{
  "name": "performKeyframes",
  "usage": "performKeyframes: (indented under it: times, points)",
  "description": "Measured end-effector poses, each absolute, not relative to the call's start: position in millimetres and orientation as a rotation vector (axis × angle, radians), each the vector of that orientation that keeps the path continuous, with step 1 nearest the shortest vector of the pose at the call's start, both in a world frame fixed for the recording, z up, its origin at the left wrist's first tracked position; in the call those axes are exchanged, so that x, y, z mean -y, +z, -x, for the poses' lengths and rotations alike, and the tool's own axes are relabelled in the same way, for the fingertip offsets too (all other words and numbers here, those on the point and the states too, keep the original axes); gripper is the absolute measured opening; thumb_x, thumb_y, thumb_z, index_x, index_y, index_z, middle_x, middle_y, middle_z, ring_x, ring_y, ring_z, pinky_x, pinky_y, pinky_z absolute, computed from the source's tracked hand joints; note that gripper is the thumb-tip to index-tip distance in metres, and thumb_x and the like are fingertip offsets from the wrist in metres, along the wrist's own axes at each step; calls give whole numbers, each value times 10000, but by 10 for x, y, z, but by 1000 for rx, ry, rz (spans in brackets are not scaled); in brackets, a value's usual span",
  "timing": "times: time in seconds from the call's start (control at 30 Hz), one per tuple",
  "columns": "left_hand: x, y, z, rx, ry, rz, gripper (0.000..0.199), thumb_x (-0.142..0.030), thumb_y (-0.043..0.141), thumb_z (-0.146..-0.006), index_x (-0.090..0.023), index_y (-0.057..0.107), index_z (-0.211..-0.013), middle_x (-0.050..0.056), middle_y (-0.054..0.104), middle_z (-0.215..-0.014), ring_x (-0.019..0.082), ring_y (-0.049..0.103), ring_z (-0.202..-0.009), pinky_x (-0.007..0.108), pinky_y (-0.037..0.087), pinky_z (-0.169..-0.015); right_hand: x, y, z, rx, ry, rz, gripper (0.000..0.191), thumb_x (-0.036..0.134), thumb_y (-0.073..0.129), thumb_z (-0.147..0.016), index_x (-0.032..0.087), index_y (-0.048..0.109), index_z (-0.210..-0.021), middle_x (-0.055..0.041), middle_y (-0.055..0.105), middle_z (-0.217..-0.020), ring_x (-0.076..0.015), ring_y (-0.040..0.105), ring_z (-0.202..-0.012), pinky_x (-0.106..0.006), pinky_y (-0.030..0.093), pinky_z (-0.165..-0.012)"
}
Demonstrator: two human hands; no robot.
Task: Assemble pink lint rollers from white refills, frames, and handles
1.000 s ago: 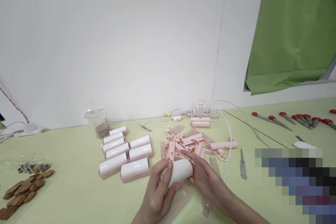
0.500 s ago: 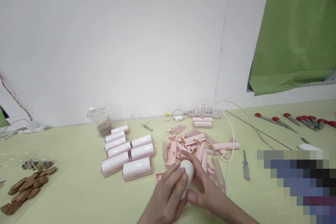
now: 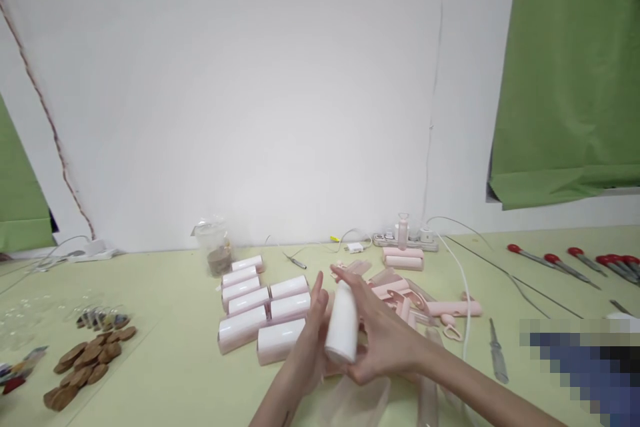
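A white roll (image 3: 343,327), tilted with its near end toward me, is held between my two hands. My left hand (image 3: 311,337) lies along its left side with the fingers pointing up and fairly straight. From the right, my right hand (image 3: 387,330) grips it, fingertips near the top and thumb low by the near end. Some pinkish plastic shows behind and below the roll, partly hidden by my hands. Beyond my right hand lies a heap of pink plastic parts (image 3: 400,290). Left of my hands, several wrapped white rolls (image 3: 243,328) lie in two columns.
Clear plastic pieces (image 3: 355,400) lie in front of me. A screwdriver (image 3: 497,353) and a white cable (image 3: 465,287) are on the right, with red-ended tools (image 3: 570,270) farther back. Brown pieces (image 3: 90,360) lie left. A power strip (image 3: 427,245) and clear bag (image 3: 215,250) stand by the wall.
The roll has tipped so its near end faces me. My left fingers have straightened from around it to its left side. The view has shifted, moving the table's contents rightward and down.
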State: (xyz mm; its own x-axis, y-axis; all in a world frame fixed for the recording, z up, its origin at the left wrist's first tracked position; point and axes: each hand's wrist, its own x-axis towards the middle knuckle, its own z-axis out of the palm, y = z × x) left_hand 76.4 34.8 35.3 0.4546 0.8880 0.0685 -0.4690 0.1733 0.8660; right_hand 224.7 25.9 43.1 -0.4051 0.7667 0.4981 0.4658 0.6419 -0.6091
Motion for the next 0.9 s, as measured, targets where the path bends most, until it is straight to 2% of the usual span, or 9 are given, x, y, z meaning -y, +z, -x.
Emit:
performKeyframes:
  times: [0.1, 0.23, 0.3, 0.37, 0.43, 0.5, 0.57, 0.73, 0.9]
  points:
    - [-373, 377, -701, -599, 1031, -863, 691, -417, 576, -752, -347, 174, -1310, 48, 582, -915, 137, 596, -603, 199, 446, -469, -447, 555, -2124, 2219, 572, 866, 1064, 299, 716, -515, 252, 89, -1374, -114, 280, -1354, -297, 329, -1188, -400, 327, -930]
    - [-409, 292, -635, -562, 1104, -766, 567, -342, 559, -766, -318, 266, -1251, -13, 525, -723, 64, 468, -425, 144, 339, -347, -859, 617, -2012, 2052, 629, 1100, 454, 327, 360, -852, 241, 275, -1290, -84, 437, -1241, -161, 551, -937, -306, 432, -782]
    - [-437, 242, -633, -568, 1146, -700, 502, -326, 544, -771, -304, 295, -1206, -14, 516, -728, 62, 461, -427, 143, 340, -343, -1055, 580, -2012, 2010, 532, 1222, 330, 266, 374, -839, 197, 436, -1156, -89, 476, -1163, -165, 552, -890, -321, 404, -806]
    - [-473, 194, -636, -582, 1207, -663, 444, -315, 545, -766, -295, 320, -1148, -18, 512, -729, 61, 458, -426, 142, 339, -342, -1187, 493, -2067, 1977, 428, 1347, 280, 203, 529, -721, 148, 541, -996, -126, 463, -1137, -234, 492, -974, -382, 332, -869]
    - [-509, 153, -630, -572, 1256, -650, 365, -320, 547, -762, -276, 357, -1070, -20, 506, -728, 59, 457, -431, 139, 334, -342, -1243, 374, -2167, 1934, 349, 1474, 188, 155, 614, -609, 126, 585, -793, -156, 493, -1054, -316, 428, -1021, -451, 269, -882]
    - [-534, 121, -617, -555, 1289, -649, 311, -328, 547, -760, -256, 378, -1011, -21, 503, -724, 57, 458, -437, 136, 337, -348, -1243, 256, -2290, 1904, 324, 1549, 79, 169, 618, -596, 139, 548, -617, -144, 543, -894, -335, 457, -950, -471, 285, -831]
    - [-542, 102, -603, -556, 1324, -658, 315, -336, 548, -759, -253, 376, -1010, -20, 509, -728, 59, 465, -443, 139, 349, -358, -1219, 179, -2404, 1879, 331, 1549, 124, 225, 575, -654, 159, 503, -577, -102, 554, -770, -291, 508, -838, -429, 340, -759]
    - [-581, 122, -626, -586, 1405, -688, 403, -368, 578, -737, -253, 367, -1061, -25, 515, -714, 71, 483, -451, 159, 386, -379, -1100, 296, -2537, 1769, 405, 1379, 186, 378, 449, -768, 197, 405, -766, -4, 528, -717, -165, 539, -643, -279, 414, -571]
    - [-699, 237, -766, -679, 1514, -605, 507, -345, 600, -726, -275, 312, -1138, -45, 504, -656, 81, 516, -455, 179, 435, -438, -813, 594, -2410, 1671, 481, 1244, 174, 386, 420, -778, 224, 353, -776, 49, 480, -679, -78, 435, -395, -200, 361, -361]
